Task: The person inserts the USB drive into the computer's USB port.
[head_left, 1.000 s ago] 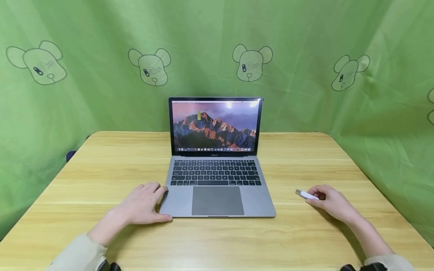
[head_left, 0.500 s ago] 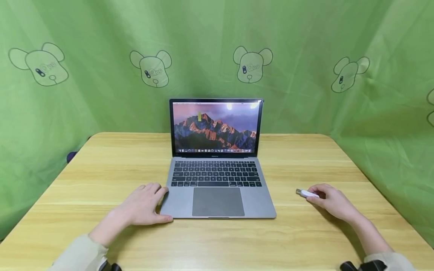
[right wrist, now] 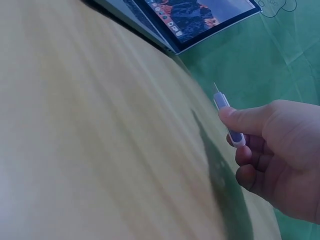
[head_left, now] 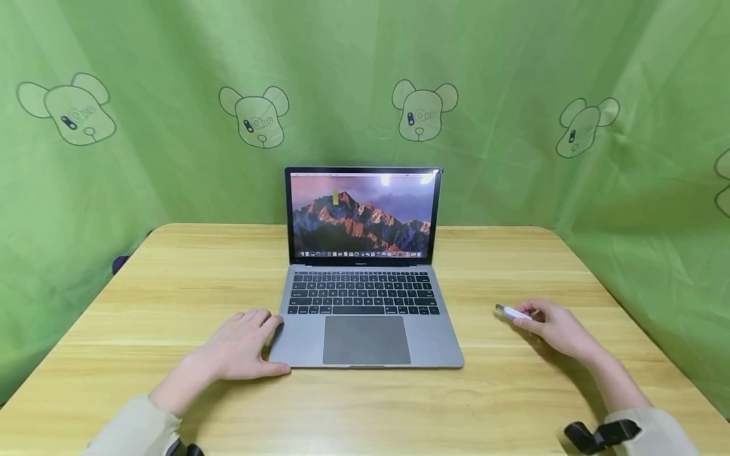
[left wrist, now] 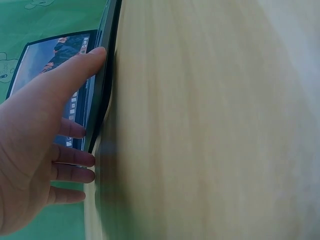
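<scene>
A laptop (head_left: 365, 267), lid raised, stands at the middle of the frame on a wood-grain table (head_left: 365, 408), its screen (head_left: 371, 228) lit and turned toward the wearer, presumably so that keys and display face the person seated there.

At lower left, the left hand (head_left: 242, 345) lies against the laptop's near left corner. Its thumb touches the front edge and its fingers extend, fairly straight, along the side; it does not clench. The hand bracketing the corner suggests bracing, so that the base does not slide.

At right of centre, well apart from the laptop, the right hand (head_left: 559, 329) pinches a small white USB stick (head_left: 518, 314) by its rear end, between thumb and curled fingers. That grip leaves the metal plug (head_left: 499, 308) bare, pointing left toward the laptop side. In the right wrist view a shadow (right wrist: 220, 175) falls on the table apart from the stick, so it appears lifted off the surface.

Tiny lettering under the screen seems to read "MacBook Pro". The text along the top of the screen is too small to read. On the green backdrop (head_left: 342, 38), bear-head outlines (head_left: 424, 113) each carry a short, faint word that seems to begin with Q; the rest is uncertain. No label can be read on the stick.
</scene>
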`<state>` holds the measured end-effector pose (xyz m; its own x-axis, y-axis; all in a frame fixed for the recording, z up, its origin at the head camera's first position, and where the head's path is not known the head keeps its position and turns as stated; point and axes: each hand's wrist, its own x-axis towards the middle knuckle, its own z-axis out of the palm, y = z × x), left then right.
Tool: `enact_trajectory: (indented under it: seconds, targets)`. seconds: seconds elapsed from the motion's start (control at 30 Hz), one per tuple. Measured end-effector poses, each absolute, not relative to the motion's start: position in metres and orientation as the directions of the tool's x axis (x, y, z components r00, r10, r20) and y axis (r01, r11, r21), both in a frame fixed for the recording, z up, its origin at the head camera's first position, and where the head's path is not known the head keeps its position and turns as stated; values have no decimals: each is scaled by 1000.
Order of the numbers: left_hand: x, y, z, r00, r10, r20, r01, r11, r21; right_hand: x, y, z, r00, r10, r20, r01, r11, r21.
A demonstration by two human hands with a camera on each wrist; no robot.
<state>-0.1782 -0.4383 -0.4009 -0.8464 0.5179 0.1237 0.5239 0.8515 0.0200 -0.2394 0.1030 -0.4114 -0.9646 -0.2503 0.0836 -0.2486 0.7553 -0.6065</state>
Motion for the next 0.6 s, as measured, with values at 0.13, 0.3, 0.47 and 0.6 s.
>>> enact_trajectory:
  seconds: [0.13, 0.3, 0.47, 0.6]
  targets:
    - [-179, -439, -402, -844, 519, 135, 525, 851, 10, -248, 101, -406, -961, -261, 89, -260, 746, -613]
    - [-180, -440, -403, -839, 524, 146, 529, 849, -5, -262, 92, -398, -956, -272, 111, -283, 751, -597]
    - [-180, -441, -403, -842, 522, 138, 527, 850, 0, -274, 82, -397, -951, -275, 143, -305, 753, -583]
    - [-180, -440, -404, -844, 521, 131, 525, 851, 3, -283, 73, -400, -940, -290, 179, -339, 746, -573]
